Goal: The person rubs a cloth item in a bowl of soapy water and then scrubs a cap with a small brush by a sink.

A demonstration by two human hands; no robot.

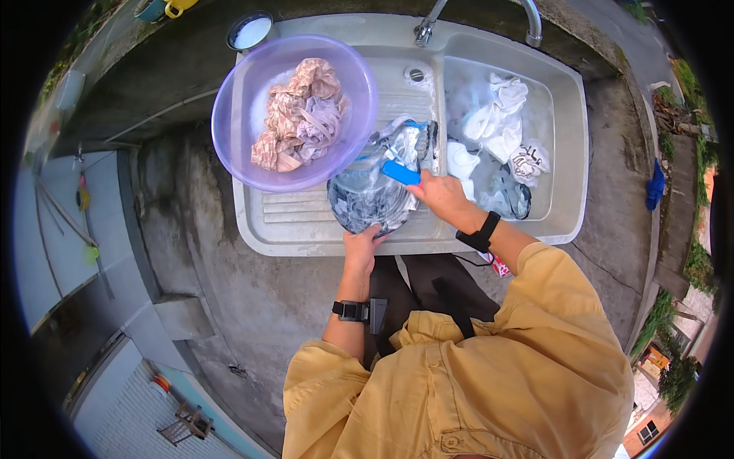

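Observation:
A blue scrubbing brush (401, 172) is gripped in my right hand (443, 199), its bristle side turned down onto a dark, soapy piece of fabric (363, 203). The fabric has a rounded near edge, white suds over it and pale and blue parts at its far end; its exact kind is not clear. It lies on the ribbed drainboard (294, 206) of the sink. At its near edge my left hand (364, 243) pinches it, thumb on top, with the other fingers partly hidden.
A purple basin (229, 145) holding pink checked and lilac cloths overlaps the drainboard's left side. On the right, the sink bowl (562, 145) contains cloudy water, white garments (501, 115) and a dark-edged cloth. A faucet (534, 34) and a bowl of white stuff (252, 32) stand behind.

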